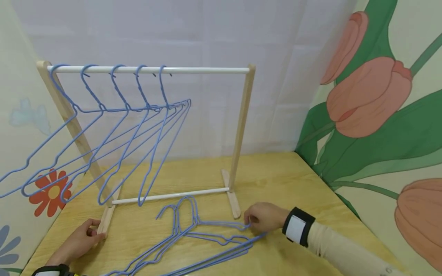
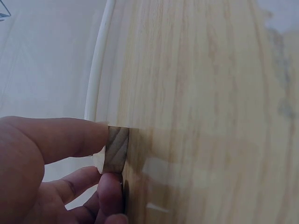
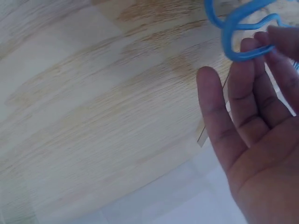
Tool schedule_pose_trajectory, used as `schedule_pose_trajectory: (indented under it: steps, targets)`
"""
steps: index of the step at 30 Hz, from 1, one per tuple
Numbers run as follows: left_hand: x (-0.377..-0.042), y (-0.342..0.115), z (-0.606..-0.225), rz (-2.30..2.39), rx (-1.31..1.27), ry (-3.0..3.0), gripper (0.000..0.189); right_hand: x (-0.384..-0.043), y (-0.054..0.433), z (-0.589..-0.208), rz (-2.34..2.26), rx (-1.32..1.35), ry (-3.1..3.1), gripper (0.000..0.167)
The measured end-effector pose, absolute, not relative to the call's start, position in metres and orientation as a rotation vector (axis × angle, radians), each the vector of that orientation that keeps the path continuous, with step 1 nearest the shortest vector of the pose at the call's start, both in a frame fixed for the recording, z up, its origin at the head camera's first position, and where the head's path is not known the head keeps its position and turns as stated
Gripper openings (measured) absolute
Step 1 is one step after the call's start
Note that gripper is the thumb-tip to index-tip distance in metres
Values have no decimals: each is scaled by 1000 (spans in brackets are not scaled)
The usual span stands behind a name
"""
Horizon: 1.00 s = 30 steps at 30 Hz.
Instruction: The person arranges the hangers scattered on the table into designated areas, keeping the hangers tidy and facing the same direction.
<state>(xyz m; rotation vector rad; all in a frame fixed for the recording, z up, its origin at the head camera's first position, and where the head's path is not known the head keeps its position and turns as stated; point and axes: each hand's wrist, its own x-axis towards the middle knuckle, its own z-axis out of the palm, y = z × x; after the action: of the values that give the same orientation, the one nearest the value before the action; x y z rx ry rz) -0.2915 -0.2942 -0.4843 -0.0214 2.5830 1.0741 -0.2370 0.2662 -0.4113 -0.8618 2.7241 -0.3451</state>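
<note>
My left hand (image 1: 77,241) pinches the front end of the wooden foot (image 1: 108,220) on the rack's left side. In the left wrist view, that foot's squared end (image 2: 117,149) shows between thumb and fingers. On the right, my right hand (image 1: 265,216) pinches the shoulder end of a blue wire hanger (image 1: 221,223). Its bent blue wire (image 3: 229,39) sits at the fingertips in the right wrist view, the other fingers fairly straight. Several overlapping blue hangers (image 1: 165,245) lie on the table in front of the rack, hooks toward it.
Several blue hangers (image 1: 119,115) hang from the left and middle part of the rack's white top rod (image 1: 207,70). A lower white rod (image 1: 172,196) joins the two feet. Painted panels (image 1: 373,161) flank the wooden table (image 1: 276,172), with white sheeting behind.
</note>
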Motion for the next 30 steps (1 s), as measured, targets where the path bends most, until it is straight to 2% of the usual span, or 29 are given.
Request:
schedule_pose_trajectory:
  steps: [2, 8, 20, 25, 30]
  targets:
    - [-290, -293, -485, 1081, -30, 2576, 58, -238, 268, -413, -399, -840, 2704, 3]
    - [-290, -291, -484, 1092, -55, 2555, 58, -238, 270, -414, -589, -859, 2657, 26]
    - [-289, -292, -482, 1092, -57, 2558, 57, -242, 272, -404, -1011, -601, 2250, 42]
    - [-289, -291, -482, 1090, -69, 2558, 57, -243, 276, -402, -1122, -605, 2005, 52]
    - [-290, -292, -483, 1079, -73, 2557, 57, -243, 280, -402, -1214, -723, 1894, 53]
